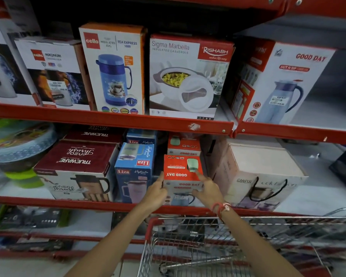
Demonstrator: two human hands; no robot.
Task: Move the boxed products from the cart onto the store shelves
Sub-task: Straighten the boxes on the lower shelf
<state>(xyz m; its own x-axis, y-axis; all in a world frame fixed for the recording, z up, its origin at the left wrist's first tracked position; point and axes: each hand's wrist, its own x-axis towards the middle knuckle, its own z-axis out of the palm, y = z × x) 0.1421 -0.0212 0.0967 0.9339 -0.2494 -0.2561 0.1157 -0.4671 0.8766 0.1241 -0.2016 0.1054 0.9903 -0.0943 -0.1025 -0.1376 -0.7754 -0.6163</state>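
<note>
A small red and white Good Day box (pixel 181 170) stands at the front of the middle shelf (pixel 108 204), between a blue Liza box (pixel 134 170) and a pink Ganesh box (pixel 256 174). My left hand (pixel 156 193) presses its left side and my right hand (pixel 209 189) presses its right side, fingers reaching onto its top. A second Good Day box (pixel 183 145) sits right behind it. The wire cart (pixel 238 242) with a red rim stands below my arms; its basket looks mostly bare, with a dark object blurred inside.
The upper shelf (pixel 128 121) holds Cello jug boxes (pixel 112 68), a Rishabh casserole box (pixel 188 76) and a large Good Day jug box (pixel 284 82). Maroon Trueware boxes (pixel 78 166) and plastic tubs (pixel 18 148) sit to the left. White shelf surface shows to the right of the Ganesh box.
</note>
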